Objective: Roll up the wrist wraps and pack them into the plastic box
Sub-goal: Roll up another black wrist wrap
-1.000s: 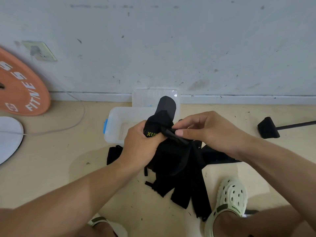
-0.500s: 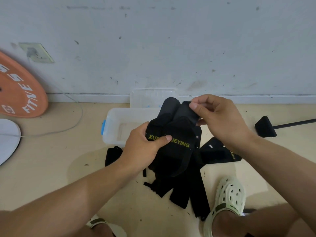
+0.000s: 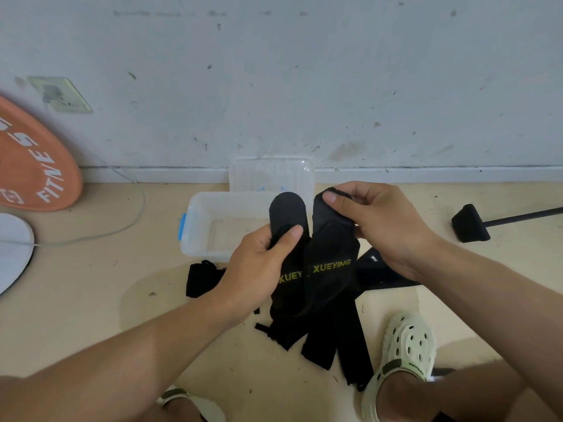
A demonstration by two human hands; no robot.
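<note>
Both forearms reaching forward from the near edge, over the floor (image 3: 91,287). Left hand (image 3: 259,263) gripping one black wrist wrap (image 3: 288,214), thumb pressed on its face. Right hand (image 3: 380,226) pinching the top end of a second wrap (image 3: 330,269) between thumb and curled fingers. Both wraps upright, side by side, touching. Plastic box (image 3: 198,226) just behind, open, on the floor. More wraps (image 3: 335,336) heaped below the hands.

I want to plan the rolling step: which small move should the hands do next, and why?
Probably begin rolling: the right hand pinches the rounded end of one wrist wrap, which hangs flat and unrolled; the left hand grips the other wrap, and the plastic box looks empty.
</note>
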